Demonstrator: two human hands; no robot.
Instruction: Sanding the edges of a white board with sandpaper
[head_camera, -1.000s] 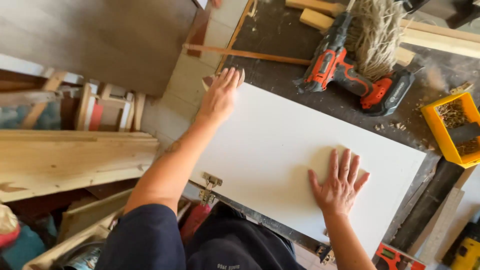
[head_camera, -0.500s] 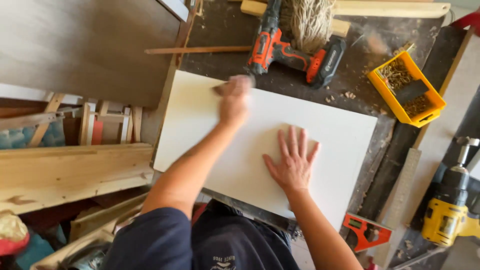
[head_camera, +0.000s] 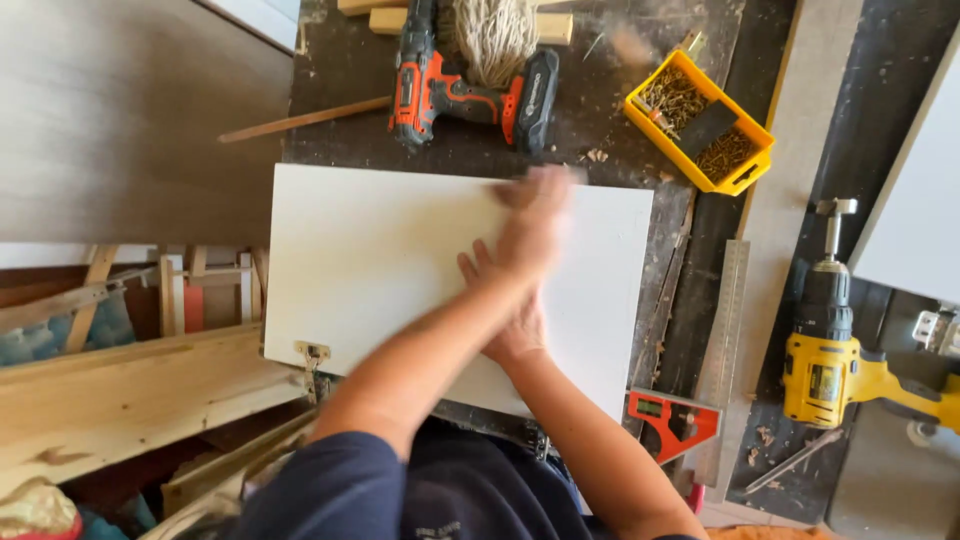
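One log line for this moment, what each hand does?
left hand: blurred, over white panel | right hand: flat on panel | red drill: beyond panel

Panel (head_camera: 380, 270) on workbench (head_camera: 620, 110), drill (head_camera: 470, 95) behind it (screw tray (head_camera: 745, 150) farther right).

A flat white rectangular panel (head_camera: 380, 270) lies face up on the dark, scuffed surface (head_camera: 620, 130), its long edges running left to right. Its far edge sits just in front of the red and black cordless drill (head_camera: 470, 85). A small metal hinge (head_camera: 312, 355) is fixed at its near left corner, overhanging the edge.
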